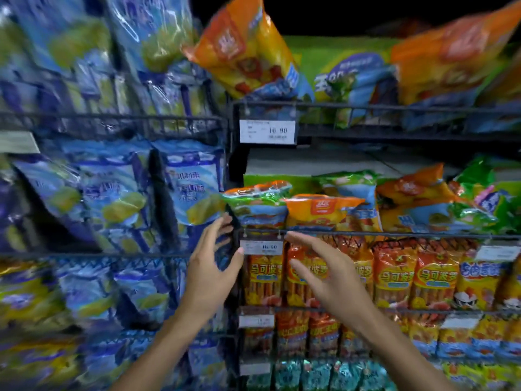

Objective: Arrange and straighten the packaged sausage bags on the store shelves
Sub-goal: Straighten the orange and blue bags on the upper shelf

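Note:
Both my hands are raised in front of wire store shelves, empty, fingers spread. My left hand (210, 266) hovers at the black upright between the two shelf bays, its fingertips near a green and blue sausage bag (258, 203). My right hand (321, 270) is in front of the orange sausage packs (394, 273) that stand in a row below the wire rail. An orange bag (318, 211) lies just above that hand. On the upper shelf an orange bag (248, 46) stands tilted.
Blue and yellow bags (118, 198) fill the left bay on several shelves. White price tags (267, 131) hang on the black wire rails (394, 234). More orange and green bags (451, 198) lie jumbled at the right. Teal packs (315, 373) sit on the bottom shelf.

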Available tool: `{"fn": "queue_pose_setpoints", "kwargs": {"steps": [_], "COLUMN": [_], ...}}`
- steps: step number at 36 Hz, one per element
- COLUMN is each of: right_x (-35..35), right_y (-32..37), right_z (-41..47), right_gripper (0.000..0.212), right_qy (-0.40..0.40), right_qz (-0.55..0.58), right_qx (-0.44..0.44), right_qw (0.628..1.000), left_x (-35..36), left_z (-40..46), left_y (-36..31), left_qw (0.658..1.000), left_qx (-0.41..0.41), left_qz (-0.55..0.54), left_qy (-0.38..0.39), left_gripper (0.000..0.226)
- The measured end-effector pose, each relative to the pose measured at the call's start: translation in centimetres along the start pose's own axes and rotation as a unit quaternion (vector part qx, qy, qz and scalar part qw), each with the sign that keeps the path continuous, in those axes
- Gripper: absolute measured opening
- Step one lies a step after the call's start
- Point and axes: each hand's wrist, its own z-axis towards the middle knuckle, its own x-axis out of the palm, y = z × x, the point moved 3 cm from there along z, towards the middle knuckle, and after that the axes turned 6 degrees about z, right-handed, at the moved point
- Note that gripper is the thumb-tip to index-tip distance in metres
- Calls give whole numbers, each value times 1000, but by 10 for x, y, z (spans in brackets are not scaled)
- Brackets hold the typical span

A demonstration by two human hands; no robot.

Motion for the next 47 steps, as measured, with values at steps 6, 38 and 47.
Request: {"fn": "queue_pose_setpoints", "kwargs": {"steps": [6,38,47], "right_x": [13,12,27], "right_y": [13,-22,-27], "right_z": [21,76,79], "right_gripper": [54,77,93], "right_qy": [-22,-73,-132], "right_qz": [42,120,192], "right_qx": [79,2,-9], "right_qw": [996,990,973], "left_x": [5,-32,-17], "left_z": [27,83,63], "left_y": [1,-2,15], "left_qw": [998,899,825], "left_qx": [-25,45,-130], "left_qz": [-43,-397,-530], "left_qy": [24,-179,-145], "left_gripper": [66,21,17]}}
